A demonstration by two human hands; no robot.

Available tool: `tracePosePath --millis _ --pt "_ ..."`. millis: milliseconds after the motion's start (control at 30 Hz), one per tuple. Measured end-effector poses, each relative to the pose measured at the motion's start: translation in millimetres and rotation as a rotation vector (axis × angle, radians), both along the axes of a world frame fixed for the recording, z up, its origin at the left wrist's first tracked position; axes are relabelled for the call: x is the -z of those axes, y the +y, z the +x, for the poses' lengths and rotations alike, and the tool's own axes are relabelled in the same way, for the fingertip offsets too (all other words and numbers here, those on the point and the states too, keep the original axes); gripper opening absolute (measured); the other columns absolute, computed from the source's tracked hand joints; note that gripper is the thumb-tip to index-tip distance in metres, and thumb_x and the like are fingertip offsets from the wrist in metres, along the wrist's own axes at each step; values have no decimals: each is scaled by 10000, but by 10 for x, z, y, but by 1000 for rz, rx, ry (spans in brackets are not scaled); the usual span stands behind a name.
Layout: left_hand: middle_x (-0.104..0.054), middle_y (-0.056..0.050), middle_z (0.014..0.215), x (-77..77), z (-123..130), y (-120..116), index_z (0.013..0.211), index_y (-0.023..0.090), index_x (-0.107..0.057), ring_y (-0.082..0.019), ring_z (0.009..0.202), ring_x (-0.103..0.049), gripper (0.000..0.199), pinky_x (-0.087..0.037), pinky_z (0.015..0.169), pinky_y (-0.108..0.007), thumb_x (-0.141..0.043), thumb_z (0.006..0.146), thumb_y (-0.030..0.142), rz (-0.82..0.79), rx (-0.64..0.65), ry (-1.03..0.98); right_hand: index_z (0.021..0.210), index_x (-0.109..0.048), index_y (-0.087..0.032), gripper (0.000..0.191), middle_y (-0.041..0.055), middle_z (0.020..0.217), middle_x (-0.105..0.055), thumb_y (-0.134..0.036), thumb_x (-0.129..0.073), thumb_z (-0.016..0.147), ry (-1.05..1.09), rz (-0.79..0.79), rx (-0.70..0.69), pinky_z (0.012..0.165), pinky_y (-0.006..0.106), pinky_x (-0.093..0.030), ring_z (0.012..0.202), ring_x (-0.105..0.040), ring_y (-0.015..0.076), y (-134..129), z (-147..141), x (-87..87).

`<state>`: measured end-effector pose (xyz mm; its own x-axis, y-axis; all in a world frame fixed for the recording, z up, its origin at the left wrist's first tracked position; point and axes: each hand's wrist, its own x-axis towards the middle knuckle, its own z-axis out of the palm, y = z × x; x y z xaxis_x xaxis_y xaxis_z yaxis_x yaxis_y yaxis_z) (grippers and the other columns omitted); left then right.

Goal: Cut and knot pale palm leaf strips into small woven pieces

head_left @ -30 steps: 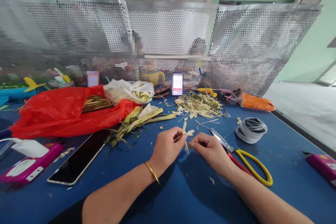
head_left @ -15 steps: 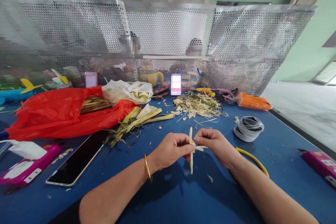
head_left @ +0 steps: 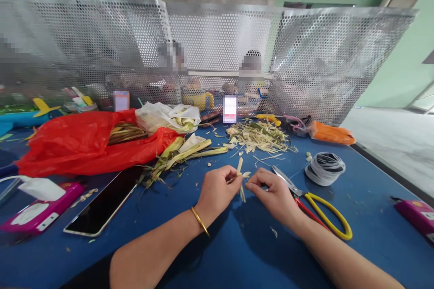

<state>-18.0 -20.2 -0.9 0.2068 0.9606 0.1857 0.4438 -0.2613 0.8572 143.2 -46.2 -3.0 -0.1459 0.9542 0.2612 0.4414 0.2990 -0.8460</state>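
Note:
My left hand [head_left: 216,190] and my right hand [head_left: 273,193] meet over the blue table [head_left: 237,253], both pinching a pale leaf strip [head_left: 241,177] that stands roughly upright between the fingertips. A gold bangle [head_left: 200,221] circles my left wrist. Scissors with yellow and red handles [head_left: 315,207] lie just right of my right hand. Green and pale leaf stalks [head_left: 179,153] lie a little beyond my left hand.
A red plastic bag [head_left: 81,142] holding more stalks lies at the left, with a white bag [head_left: 169,117] behind it. A pile of leaf scraps [head_left: 259,135], a coil of white cord [head_left: 324,168], a black phone [head_left: 105,205], pink cases [head_left: 40,214] and a perforated metal screen [head_left: 217,49] surround the spot.
Both hands have dropped back toward the table and slightly away from me. The leaf strip now sits lower and shorter between my fingers, and the scissors show again beside my right hand.

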Motion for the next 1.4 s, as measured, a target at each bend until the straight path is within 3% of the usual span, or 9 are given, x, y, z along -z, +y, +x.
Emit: tracePosePath --millis 100,200,433,633,733,867,1033,1233,1400 --pt "-617 17 558 25 -21 14 637 178 -638 -111 544 -542 151 -358 532 -207 -562 744 253 -30 70 69 701 -613 -185 223 22 737 -512 -229 -491 883 -269 267 -50 634 258 -363 683 -484 135 -31 36 -44" --pt "-602 14 539 26 -39 17 626 172 -634 -111 528 -539 163 -356 511 -207 -561 741 261 -144 241 10 713 -623 -188 214 21 745 -523 -234 -503 884 -274 262 -60 642 256 -378 689 -494 135 1 98 -86" --pt "-595 14 603 -61 -41 16 697 143 -643 -102 542 -558 167 -460 586 -230 -653 713 309 -480 510 -419 625 -631 -165 240 -20 598 -547 -382 -712 691 269 -364 -58 585 250 -349 589 -461 113 109 180 -70" --pt "-605 18 621 -45 -9 37 750 147 -641 -106 567 -571 182 -476 601 -232 -657 733 327 -378 315 -511 655 -641 -154 294 -18 610 -553 -419 -765 628 491 -521 -33 589 244 -355 567 -454 96 96 92 -4" --pt "-610 23 600 -45 -5 48 718 153 -634 -108 543 -574 158 -462 577 -220 -629 744 309 -279 180 -416 623 -597 -170 279 -21 582 -514 -413 -686 728 308 -368 41 548 243 -334 556 -434 105 69 43 18" --pt "-622 16 583 -12 -14 48 687 163 -634 -119 534 -575 161 -425 545 -212 -596 756 304 -157 80 -225 686 -615 -186 216 15 699 -538 -300 -553 859 -179 139 96 608 258 -363 653 -489 137 -22 5 3" --pt "-578 31 518 33 -34 36 622 170 -621 -103 508 -497 148 -330 498 -206 -581 740 250 -81 173 -4 793 -654 -194 243 37 756 -543 -229 -452 921 -450 403 -49 642 264 -366 687 -495 142 -77 36 -81" --pt "-588 13 571 -52 -56 37 674 143 -631 -107 536 -547 171 -423 562 -221 -647 725 305 -418 498 -319 632 -601 -180 222 -3 665 -541 -327 -623 797 57 -26 -37 622 256 -378 653 -488 131 50 139 -118" --pt "-599 9 640 -72 -17 19 732 139 -643 -94 551 -543 207 -458 589 -230 -691 707 339 -435 430 -566 624 -614 -161 279 -29 572 -498 -414 -720 673 447 -443 -69 581 250 -342 572 -421 104 71 107 -53"
